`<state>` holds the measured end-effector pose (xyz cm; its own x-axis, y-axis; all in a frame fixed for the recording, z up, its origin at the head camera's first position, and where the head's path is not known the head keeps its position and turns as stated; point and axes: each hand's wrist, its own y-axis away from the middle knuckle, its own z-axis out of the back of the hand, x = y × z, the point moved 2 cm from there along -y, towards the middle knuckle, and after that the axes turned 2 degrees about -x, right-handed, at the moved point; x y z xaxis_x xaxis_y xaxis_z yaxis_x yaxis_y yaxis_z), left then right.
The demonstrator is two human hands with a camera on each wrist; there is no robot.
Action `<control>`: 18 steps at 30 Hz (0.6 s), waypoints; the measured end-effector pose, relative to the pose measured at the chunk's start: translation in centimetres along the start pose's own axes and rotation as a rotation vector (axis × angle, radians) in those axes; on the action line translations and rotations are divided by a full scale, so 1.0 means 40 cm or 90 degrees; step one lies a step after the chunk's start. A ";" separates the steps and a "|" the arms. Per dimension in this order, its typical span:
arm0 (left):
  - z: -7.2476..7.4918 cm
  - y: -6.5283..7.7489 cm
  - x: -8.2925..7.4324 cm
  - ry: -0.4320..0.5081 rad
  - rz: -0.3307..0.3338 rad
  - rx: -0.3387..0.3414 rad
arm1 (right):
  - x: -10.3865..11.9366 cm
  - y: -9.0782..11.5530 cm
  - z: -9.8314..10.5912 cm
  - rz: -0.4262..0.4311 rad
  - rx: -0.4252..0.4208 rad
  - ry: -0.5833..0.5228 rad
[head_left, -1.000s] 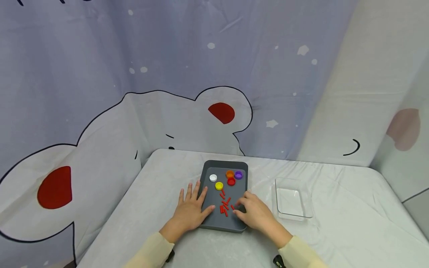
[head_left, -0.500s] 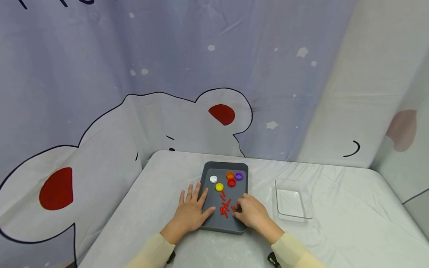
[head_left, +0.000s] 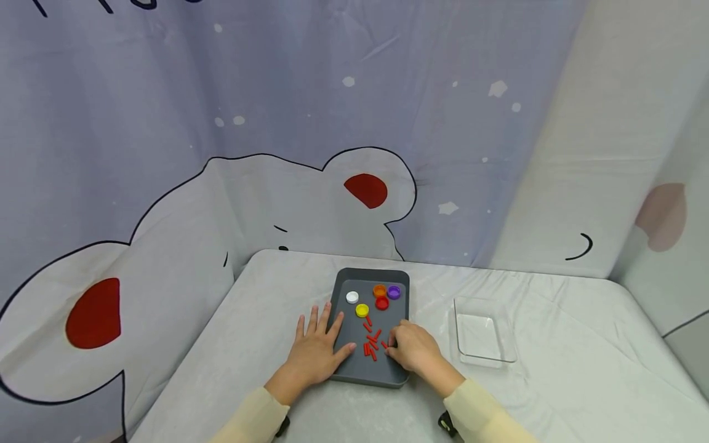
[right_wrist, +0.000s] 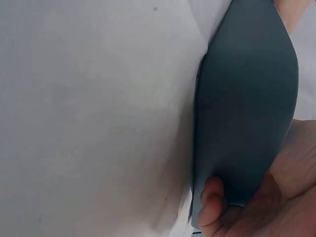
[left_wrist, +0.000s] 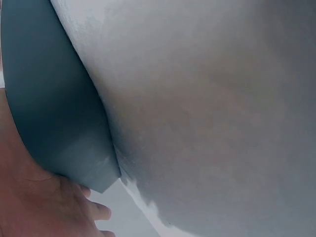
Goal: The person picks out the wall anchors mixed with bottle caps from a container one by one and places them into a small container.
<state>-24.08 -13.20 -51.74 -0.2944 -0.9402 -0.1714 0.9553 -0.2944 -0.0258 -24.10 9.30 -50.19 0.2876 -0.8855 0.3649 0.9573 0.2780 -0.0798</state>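
Note:
A dark grey tray lies on the white-covered table, seen from its side in both wrist views. Loose short red sticks are scattered over its near half. My right hand reaches over the tray's right edge, thumb and forefinger pinching one red stick, whose far end is hidden by the fingers. In the right wrist view the tray wall hides those fingertips. My left hand rests with spread, straight fingers along the tray's left rim, its thumb over the tray floor.
Farther back in the tray sit small round cups: white, yellow, orange, purple and red. To the right of the tray stands a clear rectangular box. A patterned curtain hangs behind the table.
The right thumb and fingers have closed together at the rightmost red stick, and the right forearm has swung slightly left. The left hand and the tray stay in place.

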 end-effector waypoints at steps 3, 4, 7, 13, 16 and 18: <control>-0.002 0.000 0.000 -0.002 0.001 0.001 | 0.003 -0.004 0.003 -0.009 0.006 0.004; -0.003 0.001 0.000 -0.003 0.001 -0.002 | 0.004 -0.005 0.004 -0.010 0.007 0.004; -0.009 -0.001 0.002 -0.007 0.003 0.000 | 0.004 -0.006 0.004 -0.013 0.008 0.004; -0.008 -0.002 0.002 0.000 -0.001 -0.001 | 0.003 -0.008 0.005 -0.014 0.010 0.008; -0.008 -0.003 0.003 0.002 0.003 0.002 | 0.004 -0.009 0.005 -0.014 0.013 0.016; -0.009 -0.003 0.004 0.002 0.005 0.002 | 0.004 -0.008 0.006 -0.009 0.009 0.018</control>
<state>-24.23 -13.27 -52.11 -0.2861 -0.9421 -0.1747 0.9577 -0.2869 -0.0210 -24.38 9.13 -49.89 0.2746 -0.8996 0.3394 0.9609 0.2700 -0.0618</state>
